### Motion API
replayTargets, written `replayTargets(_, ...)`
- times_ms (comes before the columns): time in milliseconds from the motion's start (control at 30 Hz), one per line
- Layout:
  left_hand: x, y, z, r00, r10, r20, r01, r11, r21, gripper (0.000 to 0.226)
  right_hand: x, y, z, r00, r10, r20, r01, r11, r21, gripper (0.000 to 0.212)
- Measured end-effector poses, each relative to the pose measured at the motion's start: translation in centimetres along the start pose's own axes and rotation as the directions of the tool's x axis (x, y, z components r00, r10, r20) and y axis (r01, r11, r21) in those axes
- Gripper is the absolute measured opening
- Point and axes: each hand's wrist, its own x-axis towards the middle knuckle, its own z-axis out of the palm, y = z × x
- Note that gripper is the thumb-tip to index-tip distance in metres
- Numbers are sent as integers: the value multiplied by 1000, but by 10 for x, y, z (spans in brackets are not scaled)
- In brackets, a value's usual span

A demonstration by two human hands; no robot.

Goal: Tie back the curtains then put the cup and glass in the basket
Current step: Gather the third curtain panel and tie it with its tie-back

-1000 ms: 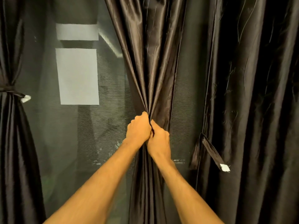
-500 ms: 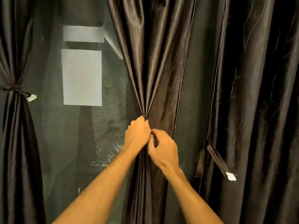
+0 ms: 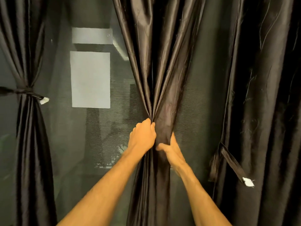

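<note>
A dark brown satin curtain (image 3: 161, 66) hangs in the middle, gathered into a bunch at waist height. My left hand (image 3: 142, 136) grips the bunch from the left. Just below it, my right hand (image 3: 171, 148) wraps round the right side of the bunch, thumb in front, fingers hidden behind the cloth. A loose tie-back strap (image 3: 231, 162) with a white tag hangs to the right against another dark curtain (image 3: 263, 95). At far left a third curtain (image 3: 27, 128) is bound with a tied strap (image 3: 26, 92). No cup, glass or basket is in sight.
Behind the curtains is a dark mesh window screen (image 3: 81, 144), with pale rectangles (image 3: 90, 79) showing through it. The right side is filled by the hanging curtain folds.
My right hand has slid down and round to the right side of the gathered curtain. The left hand keeps its grip. The view has drifted slightly left.
</note>
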Motion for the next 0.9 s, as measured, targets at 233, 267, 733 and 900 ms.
replayTargets(233,0,15,0,994,-103,35,99,991,92,26,1,-7,42,946,-317,73,325,916,-234,18)
replayTargets(267,-1,16,0,994,-108,31,104,989,104,26,2,-3,45,962,-272,-2,268,949,-166,20)
replayTargets(733,29,0,1,904,-359,233,391,914,-109,122,2,-1,75,957,-242,-162,163,906,-389,8)
replayTargets(900,37,-7,6,888,-319,332,435,816,-380,128,3,-3,65,982,-158,-100,113,928,-355,39)
